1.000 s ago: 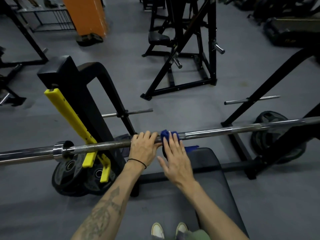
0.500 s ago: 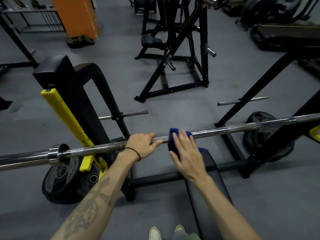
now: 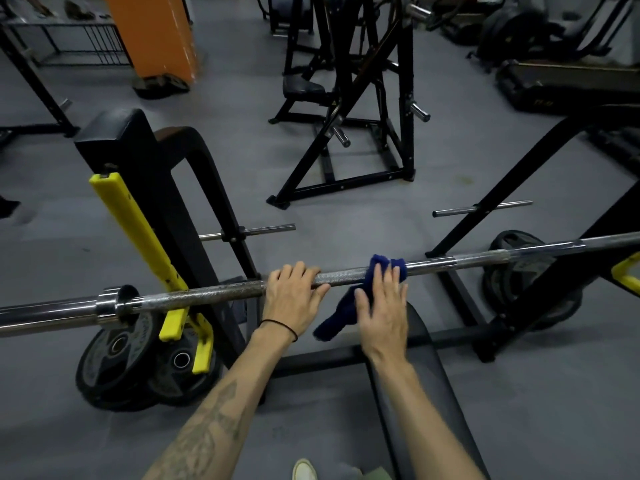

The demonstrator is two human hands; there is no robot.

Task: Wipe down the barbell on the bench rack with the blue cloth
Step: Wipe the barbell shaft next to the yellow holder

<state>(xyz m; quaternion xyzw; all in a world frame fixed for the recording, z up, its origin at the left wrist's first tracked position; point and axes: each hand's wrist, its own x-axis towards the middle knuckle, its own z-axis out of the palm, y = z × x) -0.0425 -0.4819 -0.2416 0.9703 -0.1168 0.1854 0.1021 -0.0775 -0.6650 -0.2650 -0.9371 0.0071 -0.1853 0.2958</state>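
Two hands on barbell (image 3: pixel 214 294), head view only. Bar's long axis runs left-right across rack, above bench (image 3: pixel 433 393). Our left hand (image 3: pixel 291 301) grips bar. Our right hand (image 3: pixel 382 306), fingers straight, presses blue cloth (image 3: pixel 346 306) onto bar just right of left hand. We judge unwiped stretch lies rightward; right hand nearer.

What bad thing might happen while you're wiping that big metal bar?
1. The right hand presses the blue cloth with straight fingers, so the cloth may slip off, and its loose tail hangs free.
2. The barbell only rests on the yellow hook; hard rubbing might roll it, though the left hand steadies it.
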